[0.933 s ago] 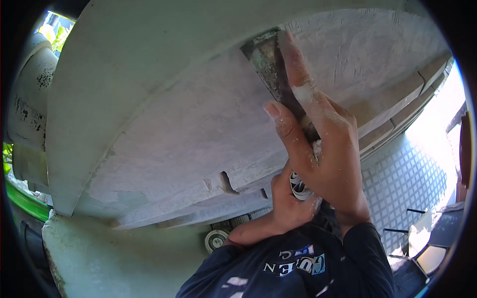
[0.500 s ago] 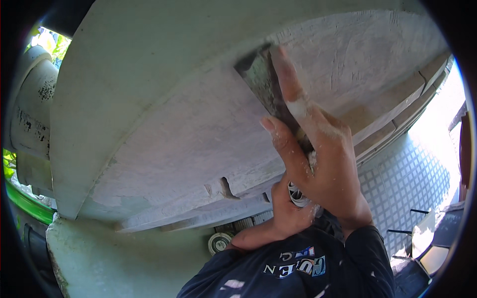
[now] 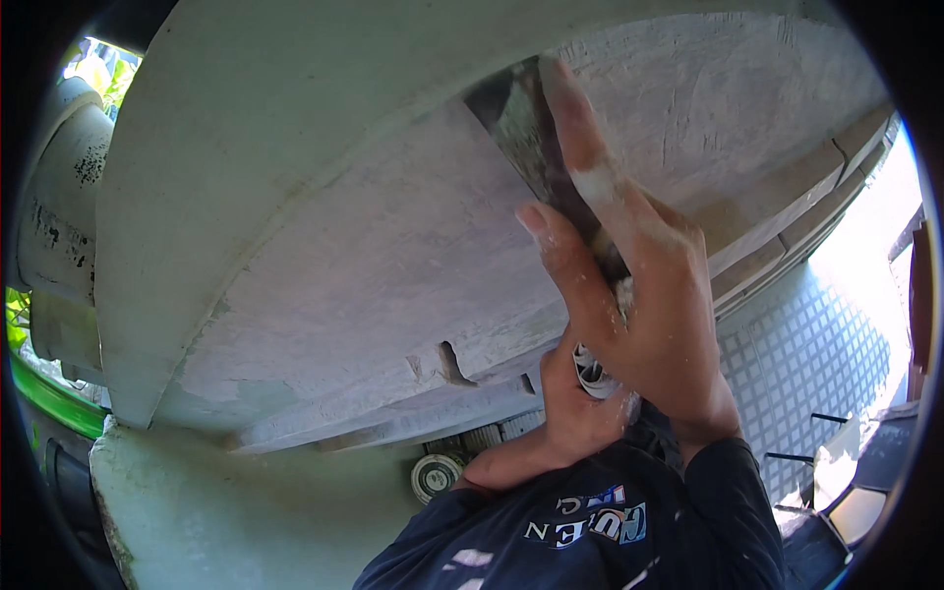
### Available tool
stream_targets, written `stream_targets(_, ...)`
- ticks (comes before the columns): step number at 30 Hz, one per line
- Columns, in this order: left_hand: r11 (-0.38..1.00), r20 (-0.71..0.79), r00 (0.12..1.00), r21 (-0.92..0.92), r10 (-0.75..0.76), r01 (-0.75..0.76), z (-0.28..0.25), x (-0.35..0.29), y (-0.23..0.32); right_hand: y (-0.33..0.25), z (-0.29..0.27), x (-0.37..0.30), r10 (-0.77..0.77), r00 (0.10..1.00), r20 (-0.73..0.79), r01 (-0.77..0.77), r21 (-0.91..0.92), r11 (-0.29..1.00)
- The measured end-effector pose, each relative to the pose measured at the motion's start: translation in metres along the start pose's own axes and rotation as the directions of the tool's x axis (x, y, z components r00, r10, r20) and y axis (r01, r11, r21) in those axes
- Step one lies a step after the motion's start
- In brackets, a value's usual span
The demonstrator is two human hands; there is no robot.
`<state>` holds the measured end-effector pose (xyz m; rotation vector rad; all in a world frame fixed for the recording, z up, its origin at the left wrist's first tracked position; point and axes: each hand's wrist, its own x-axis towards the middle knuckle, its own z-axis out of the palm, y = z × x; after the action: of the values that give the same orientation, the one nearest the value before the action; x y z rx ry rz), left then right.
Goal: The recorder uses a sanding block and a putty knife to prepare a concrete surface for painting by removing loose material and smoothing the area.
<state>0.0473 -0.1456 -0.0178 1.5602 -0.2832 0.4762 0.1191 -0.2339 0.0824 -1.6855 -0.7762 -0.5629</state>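
Observation:
My right hand (image 3: 639, 285) grips a flat metal putty knife (image 3: 526, 133), index finger stretched along the blade, pressing it against a pale grey filler-coated panel (image 3: 374, 265). The blade tip lies near the panel's upper curved edge. My left hand (image 3: 570, 413) sits just below the right one, curled around the lower end of the knife's handle (image 3: 593, 367). Both hands carry dusty white smears. Dark printed sleeves (image 3: 590, 526) cover both forearms.
A small notch (image 3: 452, 362) cuts the panel's lower edge. A round wheel-like part (image 3: 435, 476) sits below it. Checker-plate metal (image 3: 816, 354) fills the right side. A pale cylinder (image 3: 59, 197) and a green edge (image 3: 49, 398) are at left.
Both hands have slid the putty knife up and to the left across the panel; the blade tip is now nearer the upper curved edge.

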Motion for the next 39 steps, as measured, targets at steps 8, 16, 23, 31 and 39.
stream_targets(8, 0.998, -0.038, 0.999, -0.068, -0.008, 0.005, 0.005, -0.011, -0.005, 0.002, 0.002, -0.006, -0.011, 1.0, -0.008, 0.011, -0.037, 0.999)
stream_targets(16, 0.998, -0.046, 0.998, -0.059, -0.041, 0.038, 0.007, -0.013, -0.004, 0.006, 0.004, -0.008, -0.013, 1.0, 0.006, 0.013, 0.034, 0.999)
stream_targets(23, 1.0, -0.019, 1.0, -0.005, -0.008, 0.007, 0.009, -0.009, -0.001, 0.004, 0.0, -0.005, -0.025, 1.0, -0.018, 0.026, 0.066, 0.997)
stream_targets(31, 0.999, 0.02, 0.999, 0.029, 0.035, -0.035, 0.004, -0.008, 0.002, -0.002, 0.0, 0.0, -0.028, 1.0, -0.002, 0.028, -0.003, 1.0)
stream_targets(39, 0.999, -0.012, 0.999, -0.026, 0.032, -0.032, 0.008, -0.006, 0.002, -0.004, -0.004, -0.003, 0.036, 0.999, 0.03, -0.036, -0.013, 0.999)
